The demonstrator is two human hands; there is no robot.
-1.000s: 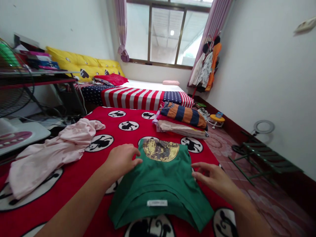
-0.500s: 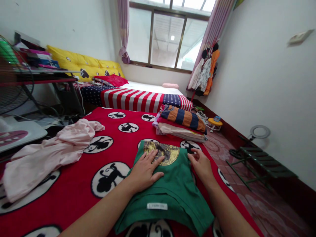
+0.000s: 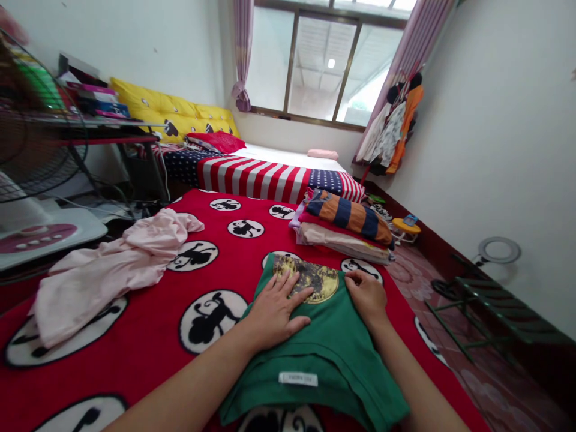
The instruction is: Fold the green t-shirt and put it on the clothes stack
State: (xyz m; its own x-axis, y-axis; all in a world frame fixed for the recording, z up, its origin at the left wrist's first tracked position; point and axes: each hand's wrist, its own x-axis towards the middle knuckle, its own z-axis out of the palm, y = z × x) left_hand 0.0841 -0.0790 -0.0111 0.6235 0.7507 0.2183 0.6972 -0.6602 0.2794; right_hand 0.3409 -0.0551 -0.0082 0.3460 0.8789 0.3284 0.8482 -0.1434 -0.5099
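Note:
A green T-shirt (image 3: 333,339) with a yellow and dark round print lies partly folded before me, its white neck label toward me. My left hand (image 3: 278,309) rests flat on it with fingers spread, covering part of the print. At the shirt's far right corner, my right hand (image 3: 369,299) pinches the edge between thumb and fingers. Just beyond stands a stack of folded clothes (image 3: 346,225), topped by an orange and navy striped piece. A crumpled pale pink garment (image 3: 108,264) lies off to the left.
Everything lies on a red blanket (image 3: 157,318) with black figures in white circles. A fan (image 3: 40,150) stands at the left, near a desk with boxes. Behind is a second bed (image 3: 256,174). On the tiled floor at right are a folding stool (image 3: 499,306) and a yellow stool (image 3: 406,226).
My right hand has closed on the shirt's far right corner. My left hand stays flat on the shirt. The whole view has shifted, so things appear farther right.

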